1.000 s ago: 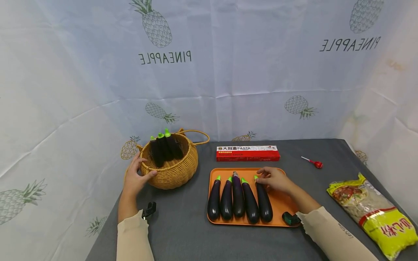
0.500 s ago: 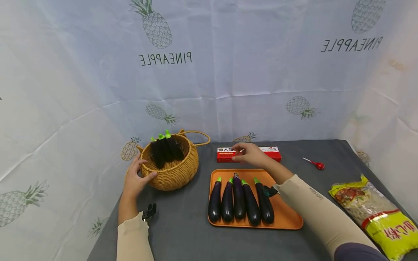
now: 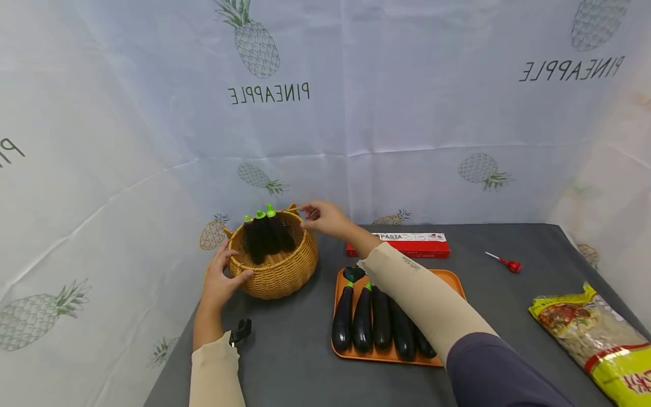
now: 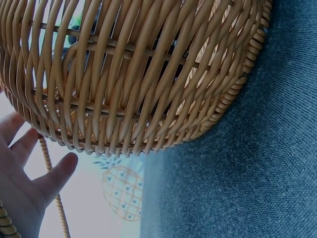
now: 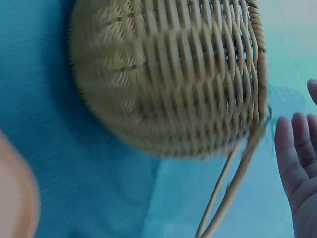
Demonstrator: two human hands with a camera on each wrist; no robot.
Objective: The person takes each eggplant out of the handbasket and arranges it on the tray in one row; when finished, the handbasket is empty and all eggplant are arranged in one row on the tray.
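A round wicker basket (image 3: 278, 278) stands on the dark cloth and holds 3 dark eggplants (image 3: 268, 236) with bright green stems. At its left rim rests my left hand (image 3: 220, 282), thumb along the front and fingertips at the edge. In the left wrist view, the left hand (image 4: 25, 178) has fairly straight fingers beside the woven wall. By the basket's right rim, my right hand (image 3: 328, 217) is at the handle (image 5: 237, 173). In the right wrist view, the right hand (image 5: 299, 168) shows extended fingers, with the handle between them and a blurred patch of skin.
An orange tray (image 3: 450, 277) bears several eggplants (image 3: 362, 325), partly hidden under the right sleeve. Behind it lies a red and white pasta box (image 3: 422, 246). Farther right are a red lollipop (image 3: 512, 265) and a yellow bag of noodles (image 3: 595, 339). A printed curtain (image 3: 407, 113) hangs behind.
My right hand has gone from the rightmost eggplant on the tray, past the pasta box, left to the basket's handle. The left hand stays at the rim. The head view has shifted slightly.
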